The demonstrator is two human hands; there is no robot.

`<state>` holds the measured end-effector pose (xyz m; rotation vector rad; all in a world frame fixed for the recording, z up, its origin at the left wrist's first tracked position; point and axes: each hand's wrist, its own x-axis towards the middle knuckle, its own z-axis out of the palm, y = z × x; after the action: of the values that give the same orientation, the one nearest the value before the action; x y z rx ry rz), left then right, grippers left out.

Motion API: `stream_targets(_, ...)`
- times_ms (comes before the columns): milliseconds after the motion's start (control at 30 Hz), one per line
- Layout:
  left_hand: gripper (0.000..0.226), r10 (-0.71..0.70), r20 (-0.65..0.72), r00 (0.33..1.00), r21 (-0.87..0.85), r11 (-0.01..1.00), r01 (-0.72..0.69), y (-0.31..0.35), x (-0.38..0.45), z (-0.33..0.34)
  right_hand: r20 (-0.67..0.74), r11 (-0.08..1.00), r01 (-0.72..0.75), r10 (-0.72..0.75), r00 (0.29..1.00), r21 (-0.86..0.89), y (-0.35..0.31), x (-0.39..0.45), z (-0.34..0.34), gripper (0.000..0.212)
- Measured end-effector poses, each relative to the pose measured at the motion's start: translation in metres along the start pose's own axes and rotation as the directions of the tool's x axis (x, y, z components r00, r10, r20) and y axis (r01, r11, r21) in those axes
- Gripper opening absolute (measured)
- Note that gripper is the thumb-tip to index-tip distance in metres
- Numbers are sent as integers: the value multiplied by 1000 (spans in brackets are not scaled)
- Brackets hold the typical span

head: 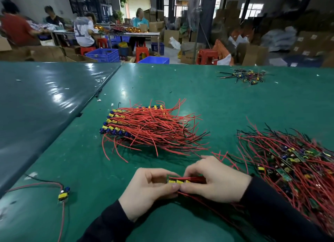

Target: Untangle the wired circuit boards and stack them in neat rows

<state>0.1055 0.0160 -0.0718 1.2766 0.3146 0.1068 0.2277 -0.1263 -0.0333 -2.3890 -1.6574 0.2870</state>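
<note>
At the lower centre of the frame, I have both hands on a small bundle of circuit boards, yellow components showing between the fingers and red wires trailing off toward the lower right. My left hand curls round the bundle's left end, thumb on its near side; my right hand pinches the right end where the wires leave, so each grip is grasping the bundle, held just above the green worktop.

Behind the hands, at mid-frame, sits the stacked pile: boards laid in rows with yellow and blue parts lined along the left edge, red wires fanning out to the right.

Along the right edge of the frame lies the tangled heap, green boards and red and black wires mixed together, its nearest wires reaching my right sleeve.

A single wired board lies apart at lower left, its red and black leads stretched toward the left edge.

A small scatter of parts rests at upper right on the worktop.

Beyond it, in the upper left of the frame, people sit at a far table among blue crates and red stools.
</note>
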Motion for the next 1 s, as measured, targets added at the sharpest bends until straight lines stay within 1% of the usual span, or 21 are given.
stream_targets(33,25,3,-15,1000,62,998,-2,0,0,-1,-8,1000,-7,7,1000,-4,2,1,3,37)
stream_targets(100,29,-27,-47,999,114,993,32,-1,3,-5,-49,1000,-19,19,999,5,3,0,12,37)
stream_targets(200,17,-65,-72,995,135,988,74,2,4,-9,-84,1000,-15,16,996,21,3,-1,18,36)
stream_targets(267,18,-63,-83,995,132,989,73,5,3,-10,-80,995,-3,10,997,95,3,-2,15,32)
stream_targets(333,19,-64,-68,996,95,993,70,7,1,-11,-53,979,11,0,999,205,4,-4,12,28)
stream_targets(400,19,-67,-29,997,49,996,68,8,-1,-12,-31,953,42,-34,999,299,7,-6,10,25)
stream_targets(500,24,-73,72,995,11,997,72,10,-3,-13,-25,905,62,-57,998,421,9,-9,7,26)
stream_targets(567,36,-79,138,987,-17,996,83,11,-4,-13,-32,892,74,-66,997,446,9,-11,6,27)
stream_targets(633,49,-97,183,978,-52,993,108,12,-4,-14,-22,875,82,-82,996,478,5,-13,3,23)
stream_targets(733,49,-118,243,963,-109,983,148,13,-6,-13,-32,838,122,-124,992,531,1,-15,-2,18)
stream_targets(800,49,-106,227,968,-94,987,131,14,-6,-13,-39,843,107,-102,994,527,-1,-16,-3,19)
stream_targets(867,48,-72,165,984,-40,996,79,14,-6,-13,-29,863,60,-53,998,501,-1,-15,-2,25)
stream_targets(933,34,-29,99,995,24,999,27,14,-5,-11,-6,878,19,-18,1000,479,-2,-14,-2,36)
stream_targets(1000,16,6,57,998,77,997,-11,13,-5,-9,-5,892,-7,10,1000,452,-3,-12,-1,40)
